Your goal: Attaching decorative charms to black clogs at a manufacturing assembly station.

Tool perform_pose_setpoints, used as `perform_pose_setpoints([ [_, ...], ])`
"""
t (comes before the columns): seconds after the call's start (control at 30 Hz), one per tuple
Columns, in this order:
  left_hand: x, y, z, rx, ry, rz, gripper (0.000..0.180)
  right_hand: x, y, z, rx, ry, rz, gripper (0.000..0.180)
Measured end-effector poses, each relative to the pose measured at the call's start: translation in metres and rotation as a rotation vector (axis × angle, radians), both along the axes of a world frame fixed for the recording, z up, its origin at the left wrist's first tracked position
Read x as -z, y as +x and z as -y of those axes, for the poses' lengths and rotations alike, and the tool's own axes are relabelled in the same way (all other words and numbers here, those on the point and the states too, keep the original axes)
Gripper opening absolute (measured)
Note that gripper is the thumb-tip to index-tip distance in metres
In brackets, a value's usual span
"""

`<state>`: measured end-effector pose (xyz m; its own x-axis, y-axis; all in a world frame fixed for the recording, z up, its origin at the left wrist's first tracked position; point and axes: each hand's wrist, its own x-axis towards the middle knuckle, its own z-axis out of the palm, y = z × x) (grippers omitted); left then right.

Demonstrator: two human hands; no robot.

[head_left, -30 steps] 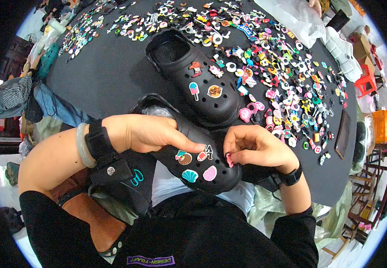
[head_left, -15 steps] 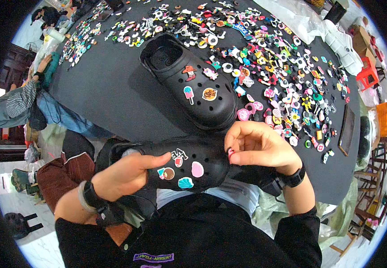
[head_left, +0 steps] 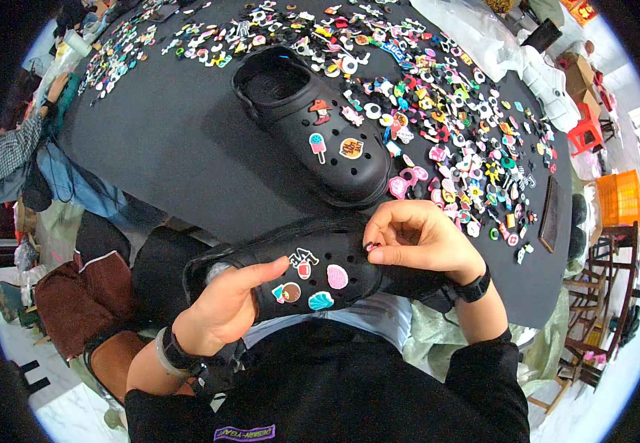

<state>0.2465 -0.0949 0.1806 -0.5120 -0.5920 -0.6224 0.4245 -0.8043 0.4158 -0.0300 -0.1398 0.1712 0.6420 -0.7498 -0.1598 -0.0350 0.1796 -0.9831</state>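
A black clog [head_left: 363, 280] lies sideways at the near table edge, over my lap. My left hand [head_left: 220, 310] grips it at the heel side, thumb stretched along the top. Shoe charms sit on its upper: a pink oval [head_left: 337, 277], a teal shell [head_left: 321, 300], a brown round one [head_left: 290, 293] and a lettered one. Above the toe side, my right hand [head_left: 427, 240] pinches a small black and pink charm [head_left: 372, 246], mostly hidden by the fingers. Beyond stands a second black clog [head_left: 327, 181], bearing a cowboy charm [head_left: 321, 112], an ice-pop charm [head_left: 318, 146] and others.
Many loose charms [head_left: 475, 177] are spread over the dark table [head_left: 135, 148] at the far side and right. A dark flat bar [head_left: 549, 214] lies at the right edge. White clogs [head_left: 547, 88] stand far right; another person's hand [head_left: 57, 87] is at the left.
The clog in my left hand has tilted, its toe side rising slightly. My right hand has shifted a little left, still pinching the charm. The whole view has shifted slightly.
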Motion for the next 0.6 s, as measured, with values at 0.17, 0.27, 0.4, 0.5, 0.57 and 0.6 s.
perform_pose_setpoints([
  [0.17,0.013,0.01,-0.003,0.044,-0.029,-0.163,0.039,-0.004,0.005,-0.008,0.032,0.003,-0.015,0.013],
  [0.27,0.008,0.006,-0.004,0.017,-0.044,-0.14,0.042,-0.007,0.007,-0.027,0.18,-0.222,-0.074,0.011],
  [0.4,0.014,0.003,-0.003,-0.047,-0.048,-0.186,0.048,-0.008,0.001,-0.058,0.313,-0.218,-0.056,0.011],
  [0.5,0.018,-0.001,-0.001,-0.043,-0.001,-0.257,0.049,0.002,-0.002,-0.072,0.434,-0.185,-0.084,0.012],
  [0.57,0.02,-0.004,0.0,-0.051,0.036,-0.28,0.047,0.009,0.0,-0.076,0.482,-0.163,-0.06,0.012],
  [0.6,0.019,-0.005,0.0,-0.043,0.038,-0.283,0.047,0.012,0.001,-0.078,0.524,-0.149,-0.031,0.012],
])
